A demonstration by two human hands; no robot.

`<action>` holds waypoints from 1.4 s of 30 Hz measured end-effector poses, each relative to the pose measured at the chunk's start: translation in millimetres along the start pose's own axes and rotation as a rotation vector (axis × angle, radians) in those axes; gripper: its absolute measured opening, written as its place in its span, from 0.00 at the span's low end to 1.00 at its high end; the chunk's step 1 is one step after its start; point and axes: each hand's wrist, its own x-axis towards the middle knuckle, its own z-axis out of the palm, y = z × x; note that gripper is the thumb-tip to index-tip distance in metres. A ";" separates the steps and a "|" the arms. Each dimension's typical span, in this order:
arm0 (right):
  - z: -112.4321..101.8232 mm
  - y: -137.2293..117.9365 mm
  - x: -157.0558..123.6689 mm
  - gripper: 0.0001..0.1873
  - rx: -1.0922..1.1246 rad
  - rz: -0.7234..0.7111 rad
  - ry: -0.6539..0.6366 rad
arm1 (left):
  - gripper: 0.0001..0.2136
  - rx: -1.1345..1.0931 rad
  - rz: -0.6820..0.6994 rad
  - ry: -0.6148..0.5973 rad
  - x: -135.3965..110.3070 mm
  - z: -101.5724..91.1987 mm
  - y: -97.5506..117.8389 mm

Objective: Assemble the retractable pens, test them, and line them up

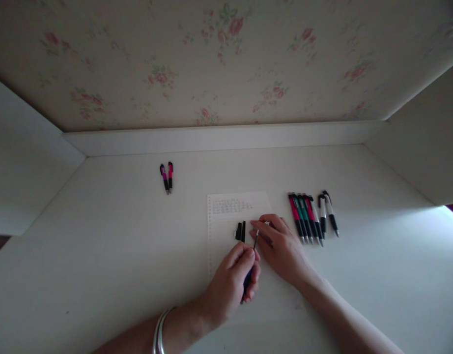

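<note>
My left hand is closed around a dark pen barrel, its lower end showing below the fingers. A thin pen refill with a pale tip sticks up past the thumb. Close by on the right, my right hand has its fingers bent together near the refill's tip. A small pale thing shows among those fingers, too small to name. Small black pen parts lie on a sheet of paper, just beyond my left hand. The sheet has handwritten lines and punched holes down its left edge.
On the right lies a row of several red, green and white pens, with two white pens beside it. A purple pen and a pink pen lie at the back left. The white desk meets raised panels and a flowered wall.
</note>
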 end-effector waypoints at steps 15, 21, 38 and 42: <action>-14.0 -11.2 2.6 0.09 1.250 0.561 0.173 | 0.14 0.068 -0.045 -0.038 0.7 0.7 8.9; -14.2 -12.8 0.3 0.07 1.286 0.546 0.087 | 0.13 0.077 -0.044 -0.051 0.8 0.9 7.2; -19.6 -11.7 2.2 0.14 1.265 0.577 0.091 | 0.14 0.094 -0.046 -0.071 0.3 0.8 8.9; -20.5 -12.4 3.5 0.15 1.270 0.600 0.092 | 0.14 0.091 -0.050 -0.064 0.2 1.4 9.6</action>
